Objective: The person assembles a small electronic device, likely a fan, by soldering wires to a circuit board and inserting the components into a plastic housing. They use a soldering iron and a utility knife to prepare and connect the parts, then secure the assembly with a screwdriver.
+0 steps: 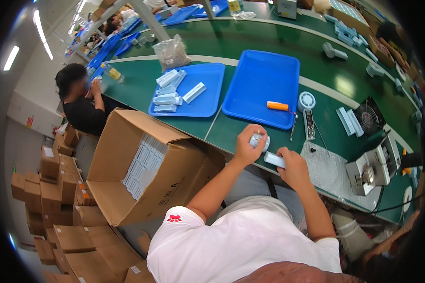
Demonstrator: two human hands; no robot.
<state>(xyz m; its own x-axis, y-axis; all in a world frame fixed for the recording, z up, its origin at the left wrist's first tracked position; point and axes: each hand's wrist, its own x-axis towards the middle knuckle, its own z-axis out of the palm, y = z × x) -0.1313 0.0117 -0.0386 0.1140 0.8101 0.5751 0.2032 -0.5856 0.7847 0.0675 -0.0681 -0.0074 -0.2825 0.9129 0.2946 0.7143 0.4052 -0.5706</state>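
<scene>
Just past the bench's near edge, my left hand (247,147) is closed around a round, pale-blue fan head (259,141), partly hidden by my fingers. My right hand (295,169) grips a light-blue rectangular handle piece (274,159) close beside it. Whether the two pieces are joined, I cannot tell. Beyond my hands lies a blue tray (255,85) with an orange cylindrical battery (277,106) in its near right corner. To the right of that tray, a small handheld fan (307,101) rests with its handle's inside showing.
A second blue tray (208,101) holds several light-blue handle pieces. At my left stands an open cardboard box (123,123) of stacked pale parts. Bubble wrap (326,165), a white machine (369,173) and two long shell pieces (349,121) lie right. A co-worker (82,101) sits at far left.
</scene>
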